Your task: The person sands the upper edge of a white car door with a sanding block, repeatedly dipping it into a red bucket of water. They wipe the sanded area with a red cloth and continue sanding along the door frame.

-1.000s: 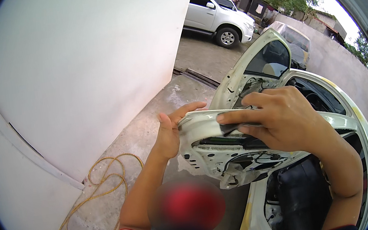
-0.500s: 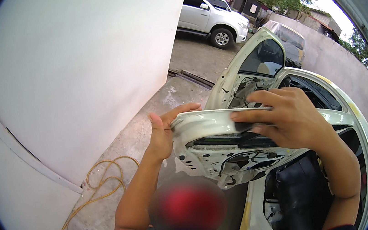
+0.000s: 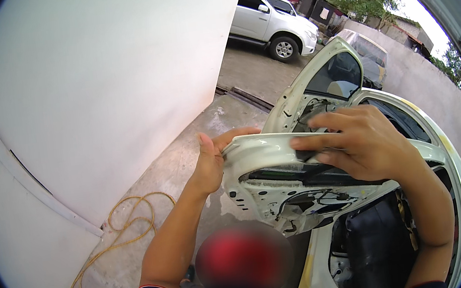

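A pale cream car door (image 3: 263,150) stands open in front of me, its inner side stripped of trim, with holes and wiring showing. At its left end, my left hand (image 3: 209,161) holds the door's edge, thumb up and fingers reaching round the far side. My right hand (image 3: 365,139) presses a small dark pad (image 3: 304,154) against the upper window frame. The pad looks like folded sandpaper or a sanding block; fingers hide most of it, and the fingertips are slightly blurred.
Another open door (image 3: 289,102) of the cream car body (image 3: 460,185) stands beyond. A white wall (image 3: 103,90) rises at left, with a yellow hose (image 3: 150,217) coiled on the concrete floor (image 3: 188,172). A white vehicle (image 3: 273,23) is parked outside.
The view has shifted slightly. My right hand stays on the window frame with the dark pad, its fingers moved a little; my left hand keeps its hold on the door's edge.
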{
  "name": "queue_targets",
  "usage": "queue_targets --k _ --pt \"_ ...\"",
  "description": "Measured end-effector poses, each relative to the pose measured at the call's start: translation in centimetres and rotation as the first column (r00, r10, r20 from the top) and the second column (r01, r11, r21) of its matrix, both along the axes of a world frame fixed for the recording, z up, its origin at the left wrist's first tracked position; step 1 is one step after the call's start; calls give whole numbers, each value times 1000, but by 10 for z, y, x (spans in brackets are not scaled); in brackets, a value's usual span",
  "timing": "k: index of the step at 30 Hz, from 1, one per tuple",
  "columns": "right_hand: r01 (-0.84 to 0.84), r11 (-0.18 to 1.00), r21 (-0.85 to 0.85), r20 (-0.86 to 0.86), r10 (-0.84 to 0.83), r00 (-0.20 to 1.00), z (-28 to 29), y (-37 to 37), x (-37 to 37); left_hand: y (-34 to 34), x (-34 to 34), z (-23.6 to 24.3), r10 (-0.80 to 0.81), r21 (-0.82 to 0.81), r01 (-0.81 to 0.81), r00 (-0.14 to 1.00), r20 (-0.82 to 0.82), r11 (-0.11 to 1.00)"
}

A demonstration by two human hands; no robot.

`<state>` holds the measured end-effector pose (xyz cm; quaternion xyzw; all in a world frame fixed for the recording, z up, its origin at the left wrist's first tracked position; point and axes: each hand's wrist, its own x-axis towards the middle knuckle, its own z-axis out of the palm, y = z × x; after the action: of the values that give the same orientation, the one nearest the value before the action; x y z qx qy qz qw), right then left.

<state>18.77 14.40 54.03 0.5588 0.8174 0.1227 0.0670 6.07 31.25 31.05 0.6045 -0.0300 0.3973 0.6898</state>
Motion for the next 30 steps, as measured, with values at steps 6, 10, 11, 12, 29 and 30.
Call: queue_targets --k 6,10,11,12,29,30 --pt "-110 987 113 53 104 993 -27 17 0 10 -2 -4 -12 33 11 1000 12 999" --pt "202 977 71 -75 -196 978 -4 -51 42 14 3 -14 31 87 -29 999 -25 996" --pt "168 963 211 -37 -164 986 -4 -69 52 13 4 -14 25 68 -23 999 -23 997" --pt "126 928 350 5 -137 991 -7 -84 59 12 4 -13 19 54 -18 1000 -22 998" --pt "763 492 -420 -905 -161 -394 -453 -181 -35 -7 -8 113 299 633 -90 926 -232 769" --pt "711 475 -519 -853 -238 -464 -476 -186 -37 -9 -8 118 373 664 -104 886 -277 741"
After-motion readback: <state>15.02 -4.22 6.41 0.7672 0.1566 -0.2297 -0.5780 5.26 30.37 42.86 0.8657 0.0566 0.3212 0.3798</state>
